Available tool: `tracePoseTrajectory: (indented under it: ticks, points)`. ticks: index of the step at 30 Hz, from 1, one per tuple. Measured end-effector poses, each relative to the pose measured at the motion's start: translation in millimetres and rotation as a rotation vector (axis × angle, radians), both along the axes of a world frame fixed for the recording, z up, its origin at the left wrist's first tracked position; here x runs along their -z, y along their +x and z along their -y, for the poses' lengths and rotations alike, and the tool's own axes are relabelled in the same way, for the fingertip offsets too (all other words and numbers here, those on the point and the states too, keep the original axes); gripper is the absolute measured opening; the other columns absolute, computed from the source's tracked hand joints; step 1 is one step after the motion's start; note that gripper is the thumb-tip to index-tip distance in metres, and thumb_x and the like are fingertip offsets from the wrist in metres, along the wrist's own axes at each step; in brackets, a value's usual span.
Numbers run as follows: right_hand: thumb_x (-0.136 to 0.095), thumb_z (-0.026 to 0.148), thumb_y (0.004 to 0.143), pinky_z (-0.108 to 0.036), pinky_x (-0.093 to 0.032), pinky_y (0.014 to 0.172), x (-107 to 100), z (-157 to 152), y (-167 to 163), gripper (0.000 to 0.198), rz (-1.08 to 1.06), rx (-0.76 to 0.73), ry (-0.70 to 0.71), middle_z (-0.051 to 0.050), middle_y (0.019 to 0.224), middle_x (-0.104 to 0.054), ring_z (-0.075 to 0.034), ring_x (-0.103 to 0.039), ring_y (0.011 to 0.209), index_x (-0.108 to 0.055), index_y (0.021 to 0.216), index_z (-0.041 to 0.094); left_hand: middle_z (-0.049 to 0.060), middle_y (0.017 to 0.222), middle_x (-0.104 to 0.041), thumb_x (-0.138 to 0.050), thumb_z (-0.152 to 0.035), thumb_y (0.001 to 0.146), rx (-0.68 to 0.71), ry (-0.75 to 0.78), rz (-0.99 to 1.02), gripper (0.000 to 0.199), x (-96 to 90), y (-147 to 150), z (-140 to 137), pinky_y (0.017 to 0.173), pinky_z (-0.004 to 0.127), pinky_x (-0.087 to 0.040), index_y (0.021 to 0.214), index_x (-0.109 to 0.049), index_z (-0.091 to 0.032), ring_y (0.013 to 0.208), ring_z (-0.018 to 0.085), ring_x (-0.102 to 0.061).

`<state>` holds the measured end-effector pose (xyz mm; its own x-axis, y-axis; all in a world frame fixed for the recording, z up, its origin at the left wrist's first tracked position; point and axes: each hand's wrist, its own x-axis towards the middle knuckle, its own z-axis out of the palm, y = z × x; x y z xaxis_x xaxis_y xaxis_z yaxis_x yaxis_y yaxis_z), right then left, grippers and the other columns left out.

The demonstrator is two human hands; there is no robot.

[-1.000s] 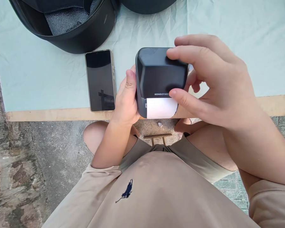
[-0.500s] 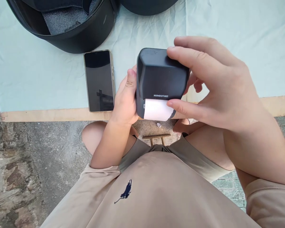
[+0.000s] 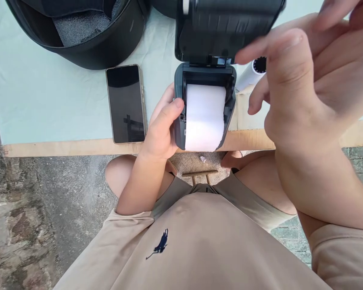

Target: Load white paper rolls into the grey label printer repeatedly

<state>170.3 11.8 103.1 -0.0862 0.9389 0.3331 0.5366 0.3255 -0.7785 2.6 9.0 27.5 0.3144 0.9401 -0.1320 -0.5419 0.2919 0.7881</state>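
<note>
A small black label printer (image 3: 179, 133) is gripped along its left side by my left hand (image 3: 161, 129), the thumb over its edge. Its lid (image 3: 220, 36) is swung up and back on the hinge, slightly blurred. Inside the body lies a white paper roll (image 3: 205, 108), its loose end hanging over the front edge with a ragged right side. My right hand (image 3: 314, 76) is at the right of the raised lid, palm turned up, fingers apart. One fingertip is by the lid's lower right corner; whether it touches I cannot tell.
A phone (image 3: 126, 104) with a dark screen lies left of my left hand. Behind it stands an open black zippered case (image 3: 121, 44) with grey foam. A white cylinder (image 3: 251, 74) with a dark end is partly behind my right hand. The wooden table edge (image 3: 63, 148) runs across.
The printer's lid has flipped up, uncovering the paper roll. My right hand has moved up and right, turning palm up. My left hand keeps its hold.
</note>
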Motion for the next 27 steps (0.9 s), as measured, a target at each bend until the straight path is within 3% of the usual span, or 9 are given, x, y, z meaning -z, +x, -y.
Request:
tracePoseTrajectory:
  ticks: [2, 4, 8, 11, 18, 23, 27]
  points:
    - [-0.046, 0.023, 0.089, -0.024, -0.052, 0.063, 10, -1, -5, 0.009, -0.084, 0.057, 0.129, -0.002, 0.082, -0.044, -0.012, -0.064, 0.079, -0.038, 0.084, 0.021, 0.001, 0.099, -0.067, -0.048, -0.037, 0.086, 0.013, 0.009, -0.019, 0.025, -2.3, -1, 0, 0.1, 0.034, -0.048, 0.106, -0.06, -0.028, 0.122, 0.021, -0.057]
    - [-0.048, 0.024, 0.087, -0.025, -0.049, 0.058, 16, 0, -7, 0.015, -0.062, 0.039, 0.104, -0.001, 0.073, -0.048, -0.012, -0.062, 0.07, -0.039, 0.076, 0.021, 0.001, 0.099, -0.068, -0.05, -0.038, 0.085, 0.034, 0.002, -0.055, 0.026, -4.7, -2, 0, 0.099, 0.032, -0.048, 0.108, -0.059, -0.028, 0.123, 0.021, -0.056]
    - [-0.054, 0.025, 0.08, -0.028, -0.037, 0.053, 17, 4, -4, 0.012, 0.408, -0.105, 0.033, -0.002, 0.091, -0.064, -0.01, -0.053, 0.061, -0.056, 0.088, 0.017, 0.002, 0.1, -0.068, -0.053, -0.04, 0.082, 0.018, -0.016, -0.087, 0.029, -4.3, -1, 1, 0.097, 0.033, -0.05, 0.109, -0.059, -0.029, 0.127, 0.024, -0.052]
    - [-0.051, 0.021, 0.078, -0.029, -0.037, 0.058, 14, 5, -3, 0.02, 0.611, -0.093, 0.016, 0.0, 0.093, -0.066, -0.012, -0.053, 0.065, -0.059, 0.097, 0.019, 0.003, 0.101, -0.067, -0.054, -0.043, 0.08, -0.014, -0.007, -0.08, 0.032, 0.4, 2, 1, 0.096, 0.036, -0.051, 0.109, -0.058, -0.028, 0.13, 0.026, -0.048]
    - [-0.048, 0.026, 0.081, -0.03, -0.033, 0.055, 16, 4, -5, 0.032, 0.769, -0.104, -0.08, 0.0, 0.082, -0.065, -0.018, -0.057, 0.066, -0.056, 0.112, 0.026, 0.003, 0.112, -0.065, -0.056, -0.038, 0.081, 0.052, 0.049, -0.009, 0.029, 6.8, -1, -1, 0.103, 0.041, -0.047, 0.109, -0.056, -0.029, 0.135, 0.028, -0.041]
    - [-0.046, 0.028, 0.082, -0.029, -0.027, 0.051, 16, 4, -3, 0.026, 0.846, -0.138, -0.078, -0.001, 0.085, -0.066, -0.017, -0.056, 0.064, -0.056, 0.106, 0.028, 0.005, 0.11, -0.066, -0.057, -0.041, 0.08, 0.091, 0.025, -0.071, 0.031, 2.6, -1, -1, 0.1, 0.039, -0.049, 0.108, -0.056, -0.026, 0.134, 0.031, -0.043]
    - [-0.051, 0.03, 0.078, -0.031, -0.032, 0.052, 11, 1, -4, 0.027, 0.787, -0.148, -0.136, -0.001, 0.083, -0.066, -0.018, -0.056, 0.063, -0.056, 0.104, 0.025, 0.005, 0.109, -0.067, -0.056, -0.04, 0.081, 0.067, 0.018, -0.084, 0.03, 0.9, -1, 0, 0.1, 0.037, -0.049, 0.107, -0.056, -0.025, 0.132, 0.031, -0.047]
